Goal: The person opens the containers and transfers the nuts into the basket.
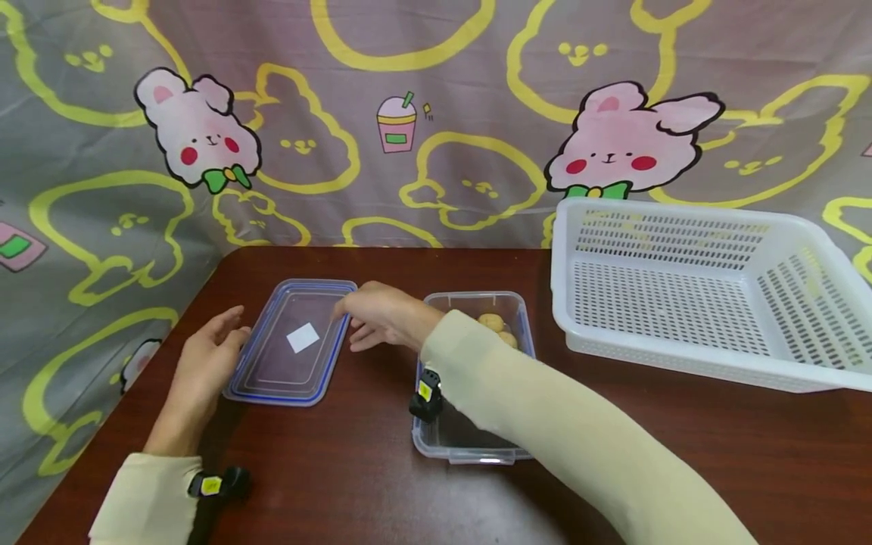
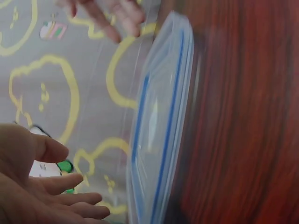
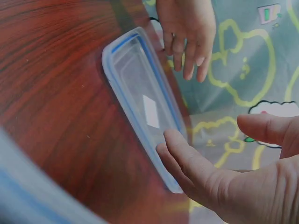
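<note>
A clear plastic lid (image 1: 272,371) with a blue seal and a white square label (image 1: 303,337) lies flat on the table. My left hand (image 1: 207,363) is at the lid's left edge, fingers loosely bent and holding nothing. Over the lid's right edge reaches my right hand (image 1: 381,314), its fingers spread and nothing between them. In the right wrist view, the fingers of the right hand (image 3: 219,177) overlap the lid's end; whether they touch it I cannot tell. A clear box (image 1: 436,446) holding round tan items (image 1: 492,322) stands under my right forearm, which hides part of it.
A white perforated basket (image 1: 681,352) stands at the right of the brown table (image 1: 327,484). Behind the table hangs a patterned curtain (image 1: 463,98). My right sleeve (image 1: 565,416) crosses over the box.
</note>
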`<state>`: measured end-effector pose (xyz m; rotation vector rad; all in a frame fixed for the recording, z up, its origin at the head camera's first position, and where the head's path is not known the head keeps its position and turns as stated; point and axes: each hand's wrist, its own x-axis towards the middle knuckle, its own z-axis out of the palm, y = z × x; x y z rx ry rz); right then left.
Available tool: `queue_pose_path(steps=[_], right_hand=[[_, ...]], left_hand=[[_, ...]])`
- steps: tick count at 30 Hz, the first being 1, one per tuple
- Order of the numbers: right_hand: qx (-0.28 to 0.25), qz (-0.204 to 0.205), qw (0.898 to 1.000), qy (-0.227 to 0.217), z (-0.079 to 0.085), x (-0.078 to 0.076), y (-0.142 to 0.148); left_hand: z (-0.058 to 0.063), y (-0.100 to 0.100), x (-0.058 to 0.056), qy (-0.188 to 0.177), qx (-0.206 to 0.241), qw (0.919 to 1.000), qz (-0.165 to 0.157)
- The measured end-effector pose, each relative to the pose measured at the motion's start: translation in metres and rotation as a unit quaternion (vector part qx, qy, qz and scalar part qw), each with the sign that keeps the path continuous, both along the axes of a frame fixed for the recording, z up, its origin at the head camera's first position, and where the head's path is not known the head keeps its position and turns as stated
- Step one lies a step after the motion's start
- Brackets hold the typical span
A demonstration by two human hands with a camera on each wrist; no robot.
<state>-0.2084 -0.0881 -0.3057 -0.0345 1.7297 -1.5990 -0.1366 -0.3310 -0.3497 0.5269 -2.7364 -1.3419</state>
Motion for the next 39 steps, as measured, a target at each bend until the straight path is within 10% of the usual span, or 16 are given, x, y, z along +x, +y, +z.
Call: queue_pose_path(steps=[10, 19, 39], right_hand=[[0.031, 0.065, 0.996, 0.061, 0.018, 0.007, 0.038], [0.046, 0.087, 0.985, 0.142, 0.031, 0.022, 0.076], [0.097, 0.086, 0.929, 0.347, 0.013, 0.066, 0.167]], left_hand=[[0.008, 0.047, 0.023, 0.05, -0.05, 0.9965, -0.045], [0.014, 0.082, 0.042, 0.054, 0.024, 0.9914, -0.117], [0.0, 0.146, 0.078, 0.112, 0.072, 0.9703, -0.202]])
